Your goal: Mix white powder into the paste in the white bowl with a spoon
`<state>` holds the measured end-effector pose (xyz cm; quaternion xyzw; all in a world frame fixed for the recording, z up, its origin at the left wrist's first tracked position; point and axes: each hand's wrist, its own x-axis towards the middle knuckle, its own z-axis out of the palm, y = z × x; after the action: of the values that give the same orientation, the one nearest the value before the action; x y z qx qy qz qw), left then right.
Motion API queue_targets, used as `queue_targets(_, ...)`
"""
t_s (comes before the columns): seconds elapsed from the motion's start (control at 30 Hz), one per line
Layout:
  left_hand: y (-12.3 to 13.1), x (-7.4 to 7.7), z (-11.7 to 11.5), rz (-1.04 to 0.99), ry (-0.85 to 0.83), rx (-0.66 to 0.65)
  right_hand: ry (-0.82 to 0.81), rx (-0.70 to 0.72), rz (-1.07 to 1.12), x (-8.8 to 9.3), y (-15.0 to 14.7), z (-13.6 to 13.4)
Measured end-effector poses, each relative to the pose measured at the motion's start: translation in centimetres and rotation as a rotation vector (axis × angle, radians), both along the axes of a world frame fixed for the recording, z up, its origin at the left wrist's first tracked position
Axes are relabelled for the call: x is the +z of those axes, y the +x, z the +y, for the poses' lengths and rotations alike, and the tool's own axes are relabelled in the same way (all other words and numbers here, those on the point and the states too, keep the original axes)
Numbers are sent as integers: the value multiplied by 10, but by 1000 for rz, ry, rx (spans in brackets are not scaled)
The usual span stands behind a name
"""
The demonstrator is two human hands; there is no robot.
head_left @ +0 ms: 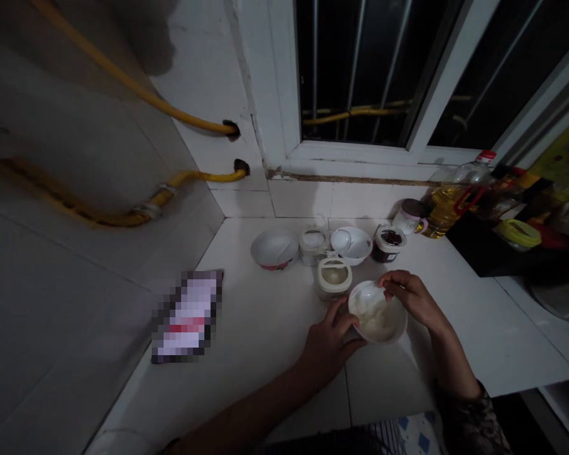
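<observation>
Fingers of the left hand are closed around the left side of a white bowl. This bowl stands on the white counter, near the person and a little right of the middle. The right hand is over the far rim of the bowl and pinches a white spoon, whose scoop lies inside, in some pale content. Just beside the bowl, at its far left, stands a small jar. Farther, near the wall, is a row: an empty bowl, a clear jar, a second bowl, a dark jar. An oil bottle stands at far right.
</observation>
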<state>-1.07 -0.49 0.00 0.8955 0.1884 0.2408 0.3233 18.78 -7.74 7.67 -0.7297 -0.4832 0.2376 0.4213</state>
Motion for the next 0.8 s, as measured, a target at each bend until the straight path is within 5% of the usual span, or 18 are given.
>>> queue_targets(0.8,0,4,0,-17,3,-14,79,-209,524,-6,19,0)
